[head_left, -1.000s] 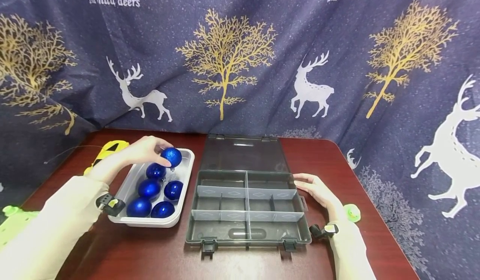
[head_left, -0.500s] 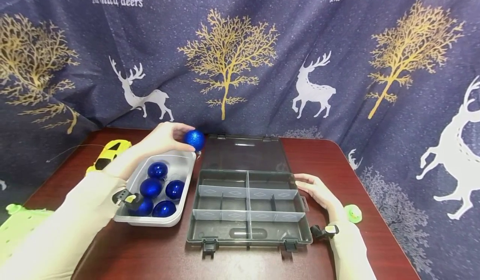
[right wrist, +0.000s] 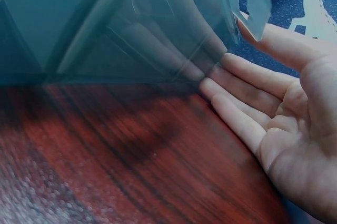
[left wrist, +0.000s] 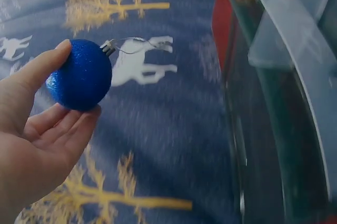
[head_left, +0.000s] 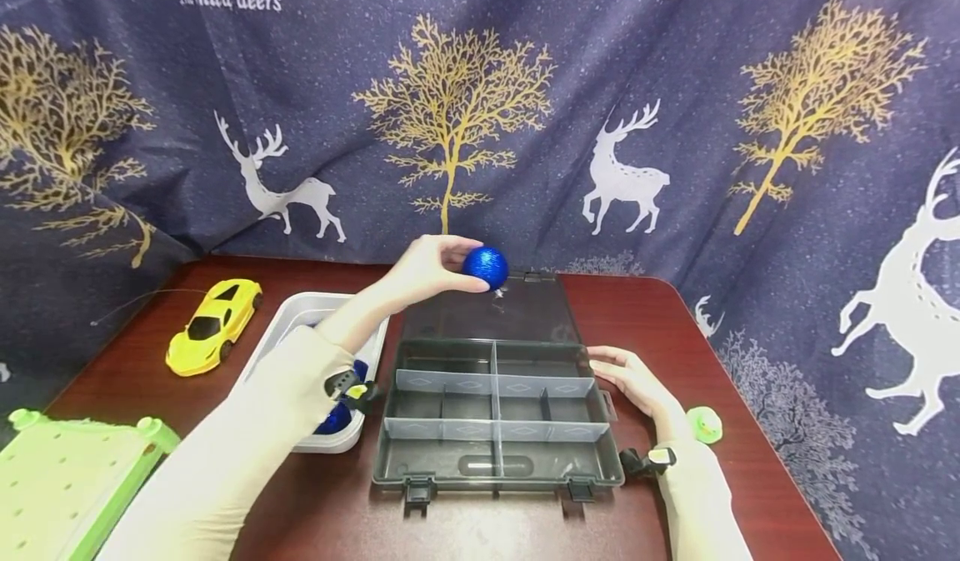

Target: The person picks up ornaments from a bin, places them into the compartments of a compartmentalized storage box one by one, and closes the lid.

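A glittery blue Christmas bauble (head_left: 486, 268) is pinched between the thumb and fingers of my left hand (head_left: 429, 271), raised over the far lid of the organizer box. Its silver cap and wire loop (left wrist: 134, 45) show in the left wrist view, pointing away from the palm. The grey see-through organizer box (head_left: 491, 488) lies open, its compartments split by pale dividers (head_left: 457, 432). At its right side rests my right hand (head_left: 632, 380). In the right wrist view its nearly straight fingers (right wrist: 242, 121) touch the clear box wall (right wrist: 95, 39).
Left of the box stands a white tray (head_left: 381, 340) with blue baubles (head_left: 335, 419), partly hidden by my left sleeve. A yellow toy car (head_left: 213, 326) and a green perforated plastic piece (head_left: 67, 482) lie farther left. A small green duck (head_left: 705, 425) sits beside my right forearm.
My left hand has lifted the glittery bauble out of the white tray and carried it right, over the box's lid. The right hand has stayed at the box's side.
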Demonstrator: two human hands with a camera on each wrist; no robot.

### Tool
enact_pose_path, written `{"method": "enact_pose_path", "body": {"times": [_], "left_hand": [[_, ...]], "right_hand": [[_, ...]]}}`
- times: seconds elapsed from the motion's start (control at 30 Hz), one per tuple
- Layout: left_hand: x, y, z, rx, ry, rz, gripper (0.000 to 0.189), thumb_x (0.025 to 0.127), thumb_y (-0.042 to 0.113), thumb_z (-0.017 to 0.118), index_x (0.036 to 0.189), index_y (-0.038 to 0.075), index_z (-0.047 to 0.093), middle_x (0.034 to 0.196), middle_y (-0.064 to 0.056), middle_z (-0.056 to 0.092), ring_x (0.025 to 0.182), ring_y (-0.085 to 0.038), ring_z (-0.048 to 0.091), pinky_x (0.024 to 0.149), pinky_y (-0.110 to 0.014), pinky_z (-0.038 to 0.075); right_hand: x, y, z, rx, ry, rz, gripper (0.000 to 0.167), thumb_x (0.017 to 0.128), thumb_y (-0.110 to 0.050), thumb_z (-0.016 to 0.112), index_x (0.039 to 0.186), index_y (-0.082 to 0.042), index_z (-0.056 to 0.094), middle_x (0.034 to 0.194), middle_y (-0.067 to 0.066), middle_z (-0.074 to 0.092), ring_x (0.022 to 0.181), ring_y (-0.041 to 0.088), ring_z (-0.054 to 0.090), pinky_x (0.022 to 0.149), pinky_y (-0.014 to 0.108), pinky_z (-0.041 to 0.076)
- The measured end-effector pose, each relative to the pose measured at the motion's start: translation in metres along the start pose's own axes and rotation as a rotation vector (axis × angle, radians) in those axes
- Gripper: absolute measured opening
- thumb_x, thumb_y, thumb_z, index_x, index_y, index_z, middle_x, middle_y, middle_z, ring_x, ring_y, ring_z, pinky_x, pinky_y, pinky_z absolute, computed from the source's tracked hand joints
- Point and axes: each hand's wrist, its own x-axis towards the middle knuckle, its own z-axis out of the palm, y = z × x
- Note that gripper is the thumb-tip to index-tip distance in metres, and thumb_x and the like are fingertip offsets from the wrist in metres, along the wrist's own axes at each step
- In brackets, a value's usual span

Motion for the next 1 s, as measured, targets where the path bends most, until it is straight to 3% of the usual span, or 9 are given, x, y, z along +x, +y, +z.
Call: {"method": "enact_pose_path", "body": {"times": [0.17,0.4,0.53,0.63,0.83,1.0], "left_hand": [[0.011,0.006,0.031,-0.036,-0.01,0.009,0.062,0.075,0.023,0.085,0.13,0.006,0.062,0.124,-0.013,0.068,0.113,-0.026,0.066,0.099,-0.039,0.052],[0.02,-0.003,0.071,-0.062,-0.017,0.022,0.062,0.073,0.02,0.086,0.128,0.003,0.063,0.124,-0.015,0.068,0.112,-0.027,0.067,0.098,-0.037,0.052],[0.022,-0.01,0.089,-0.032,-0.056,0.005,0.062,0.073,0.02,0.087,0.128,0.003,0.063,0.126,-0.015,0.066,0.112,-0.028,0.066,0.097,-0.036,0.053],[0.023,-0.016,0.102,0.005,-0.089,-0.003,0.062,0.073,0.02,0.087,0.128,0.003,0.063,0.126,-0.016,0.066,0.112,-0.028,0.067,0.096,-0.035,0.053],[0.025,-0.025,0.12,0.096,-0.145,-0.004,0.064,0.069,0.021,0.089,0.125,0.003,0.065,0.123,-0.015,0.068,0.109,-0.026,0.068,0.096,-0.033,0.053],[0.024,-0.027,0.129,0.156,-0.18,0.015,0.064,0.066,0.017,0.09,0.123,0.002,0.066,0.119,-0.015,0.07,0.108,-0.026,0.068,0.096,-0.034,0.053]], "right_hand": [[-0.001,-0.002,-0.002,-0.004,0.005,-0.012,0.025,0.098,0.001,0.049,0.12,-0.004,0.06,0.107,-0.006,0.072,0.099,0.004,0.067,0.086,0.02,0.055],[-0.001,-0.003,-0.003,-0.006,0.006,-0.019,0.026,0.097,0.002,0.049,0.116,-0.008,0.063,0.108,-0.005,0.072,0.099,0.004,0.067,0.086,0.019,0.055],[-0.001,-0.001,-0.002,-0.023,-0.007,-0.031,0.027,0.097,0.001,0.05,0.122,0.004,0.059,0.109,-0.006,0.071,0.1,0.004,0.067,0.087,0.019,0.054],[-0.001,-0.001,-0.002,-0.028,-0.008,-0.035,0.029,0.097,0.001,0.05,0.124,0.011,0.055,0.108,-0.006,0.072,0.1,0.005,0.067,0.087,0.02,0.054],[0.0,-0.002,0.0,-0.022,0.013,-0.012,0.028,0.097,0.0,0.051,0.123,0.008,0.055,0.107,-0.004,0.072,0.098,0.005,0.068,0.086,0.02,0.055],[-0.001,-0.003,0.001,-0.042,0.028,0.003,0.039,0.097,0.0,0.051,0.128,0.022,0.044,0.105,-0.005,0.072,0.097,0.005,0.068,0.086,0.02,0.055]]}}
